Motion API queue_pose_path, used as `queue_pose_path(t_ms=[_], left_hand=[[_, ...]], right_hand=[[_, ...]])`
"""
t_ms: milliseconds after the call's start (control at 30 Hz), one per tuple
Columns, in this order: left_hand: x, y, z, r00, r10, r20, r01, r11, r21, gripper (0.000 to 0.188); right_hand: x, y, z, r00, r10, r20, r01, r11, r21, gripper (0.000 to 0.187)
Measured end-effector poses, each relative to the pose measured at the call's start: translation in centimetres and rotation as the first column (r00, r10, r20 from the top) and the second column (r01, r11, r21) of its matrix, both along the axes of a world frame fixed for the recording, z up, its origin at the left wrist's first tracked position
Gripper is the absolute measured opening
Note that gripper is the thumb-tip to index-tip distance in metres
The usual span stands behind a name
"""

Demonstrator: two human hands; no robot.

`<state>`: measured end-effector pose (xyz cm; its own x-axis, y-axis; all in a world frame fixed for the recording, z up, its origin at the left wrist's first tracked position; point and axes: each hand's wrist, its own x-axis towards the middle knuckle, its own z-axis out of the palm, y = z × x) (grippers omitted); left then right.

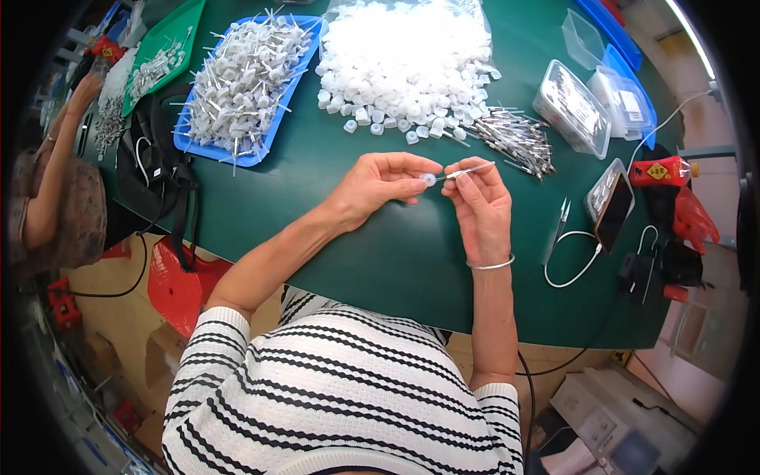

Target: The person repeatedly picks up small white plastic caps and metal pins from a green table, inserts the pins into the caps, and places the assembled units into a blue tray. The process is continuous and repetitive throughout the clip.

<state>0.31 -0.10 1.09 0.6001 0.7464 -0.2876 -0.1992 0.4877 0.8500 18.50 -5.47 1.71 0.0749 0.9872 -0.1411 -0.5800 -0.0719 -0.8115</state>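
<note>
Between the thumb and fingers of my left hand [370,190] is a small white plastic cap [428,180]. My right hand [481,214] pinches a thin metal rod [473,169], its inner end at the cap; whether it sits inside the cap I cannot tell. Just beyond both hands spreads a big heap of white plastic caps [404,67], partly on a clear bag. To its right lies a pile of loose metal rods [514,142]. A blue tray [180,141] at the left holds many caps with rods stuck in them.
The green table [372,269] carries a clear box of rods [571,107], tweezers [563,218], a phone [614,212] on a cable and a red bottle [663,171] at the right. Left are a black bag [150,158], a green tray [170,39] and another person's arm [59,150].
</note>
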Motion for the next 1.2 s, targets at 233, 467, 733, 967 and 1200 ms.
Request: queue_pose_path(t_ms=[233,467,733,967,1200], left_hand=[[-0.3,0.1,-0.2,1.000,-0.009,0.013,0.009,0.999,-0.045,0.033],[-0.4,0.2,-0.5,0.986,0.047,0.158,-0.025,0.990,-0.140,0.034],[-0.9,0.5,-0.8,0.979,0.041,0.201,0.004,0.976,-0.220,0.029],[-0.8,0.4,-0.8,0.983,0.008,0.183,0.036,0.972,-0.234,0.028],[-0.7,0.2,-0.8,0.982,0.006,0.188,0.038,0.972,-0.232,0.027]], right_hand=[[-1.0,-0.1,-0.4,0.999,0.009,-0.049,-0.007,0.999,0.038,0.016],[-1.4,-0.2,-0.4,0.999,0.010,-0.050,-0.007,0.999,0.048,0.016],[-1.3,-0.4,0.6,0.947,-0.181,0.264,0.116,0.962,0.245,0.014],[-2.2,-0.8,1.0,0.881,-0.250,0.401,0.113,0.935,0.335,0.014],[-2.3,-0.8,0.7,0.825,-0.302,0.478,0.135,0.926,0.352,0.013]])
